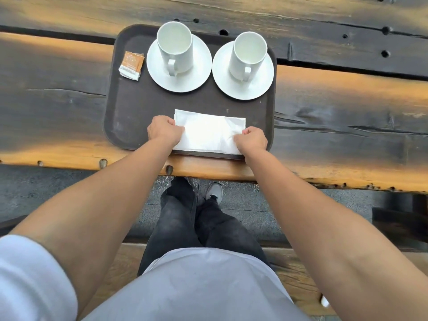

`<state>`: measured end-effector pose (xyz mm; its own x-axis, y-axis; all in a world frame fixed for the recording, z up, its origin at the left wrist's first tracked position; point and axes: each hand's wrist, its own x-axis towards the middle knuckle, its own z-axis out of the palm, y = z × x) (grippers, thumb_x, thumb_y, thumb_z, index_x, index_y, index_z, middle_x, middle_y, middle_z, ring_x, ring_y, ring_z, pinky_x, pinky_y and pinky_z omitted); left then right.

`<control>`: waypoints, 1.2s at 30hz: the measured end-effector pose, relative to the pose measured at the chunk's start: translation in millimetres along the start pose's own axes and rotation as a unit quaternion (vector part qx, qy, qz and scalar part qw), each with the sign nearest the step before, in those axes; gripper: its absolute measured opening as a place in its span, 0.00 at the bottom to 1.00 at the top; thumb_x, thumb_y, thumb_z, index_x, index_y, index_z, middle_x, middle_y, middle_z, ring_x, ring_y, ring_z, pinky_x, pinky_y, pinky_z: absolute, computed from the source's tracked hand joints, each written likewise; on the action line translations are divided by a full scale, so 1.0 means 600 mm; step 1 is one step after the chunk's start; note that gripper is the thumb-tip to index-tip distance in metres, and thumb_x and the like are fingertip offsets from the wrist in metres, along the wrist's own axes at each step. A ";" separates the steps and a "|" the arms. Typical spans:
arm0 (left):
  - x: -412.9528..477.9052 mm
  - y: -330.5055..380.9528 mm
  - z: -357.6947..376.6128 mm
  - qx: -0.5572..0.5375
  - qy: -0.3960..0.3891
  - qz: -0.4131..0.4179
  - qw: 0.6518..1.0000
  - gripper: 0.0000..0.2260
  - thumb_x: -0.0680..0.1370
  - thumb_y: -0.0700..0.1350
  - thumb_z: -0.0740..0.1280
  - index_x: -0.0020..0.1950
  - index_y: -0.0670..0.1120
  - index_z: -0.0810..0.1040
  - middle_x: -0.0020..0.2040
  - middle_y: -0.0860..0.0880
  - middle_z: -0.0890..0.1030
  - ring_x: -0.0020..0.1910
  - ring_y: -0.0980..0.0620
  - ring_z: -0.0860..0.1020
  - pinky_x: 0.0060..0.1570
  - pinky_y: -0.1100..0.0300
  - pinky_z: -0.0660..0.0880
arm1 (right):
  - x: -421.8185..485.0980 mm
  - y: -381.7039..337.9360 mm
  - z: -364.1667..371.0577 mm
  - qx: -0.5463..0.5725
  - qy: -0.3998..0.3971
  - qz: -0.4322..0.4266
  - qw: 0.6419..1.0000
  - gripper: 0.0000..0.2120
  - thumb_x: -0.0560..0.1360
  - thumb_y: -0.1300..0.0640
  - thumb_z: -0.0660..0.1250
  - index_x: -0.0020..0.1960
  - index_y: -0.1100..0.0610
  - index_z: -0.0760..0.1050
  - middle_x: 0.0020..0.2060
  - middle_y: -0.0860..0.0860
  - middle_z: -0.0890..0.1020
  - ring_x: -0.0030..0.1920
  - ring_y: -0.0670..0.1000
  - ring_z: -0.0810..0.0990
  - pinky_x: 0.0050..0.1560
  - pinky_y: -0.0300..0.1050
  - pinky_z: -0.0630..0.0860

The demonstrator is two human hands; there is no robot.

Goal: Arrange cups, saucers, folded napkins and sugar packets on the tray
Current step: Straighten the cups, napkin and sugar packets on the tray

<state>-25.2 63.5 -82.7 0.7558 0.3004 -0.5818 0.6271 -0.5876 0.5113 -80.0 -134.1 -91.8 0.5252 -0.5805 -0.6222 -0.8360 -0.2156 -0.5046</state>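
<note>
Dark brown rectangular plastic tray (129, 107) sits flat, and two round white ceramic saucers (190, 82) (259, 89) sit side by side across its far half, rims nearly meeting. A tall white ceramic cup (176, 46) stands upright on the left one and a matching cup (249, 54) on the right, both empty, handles facing the near edge. Orange-and-white paper sugar packets (131, 65) lie stacked by the far left rim. And the white folded paper napkin (208, 133) lies flat along the near edge, left hand (163, 130) and right hand (252, 140) gripping its ends.

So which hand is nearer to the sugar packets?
Left. The left hand grips the napkin at its left end, nearer the person and right of the packets; the right hand grips its right end, farther away.
</note>
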 end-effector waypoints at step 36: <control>-0.019 0.015 0.033 -0.011 0.027 -0.001 1.000 0.16 0.66 0.43 0.75 0.32 0.47 0.66 0.46 0.45 0.80 0.47 0.44 0.79 0.46 0.51 0.80 | -0.009 -0.012 0.015 -0.017 0.014 0.014 1.000 0.06 0.66 0.61 0.64 0.34 0.52 0.70 0.55 0.57 0.80 0.53 0.60 0.79 0.50 0.47 0.77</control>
<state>-31.9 40.1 -84.1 0.7630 0.3423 -0.5483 0.6324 -0.5707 0.5238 -75.3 -122.4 -90.4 0.4970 -0.6087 -0.6185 -0.8555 -0.2244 -0.4666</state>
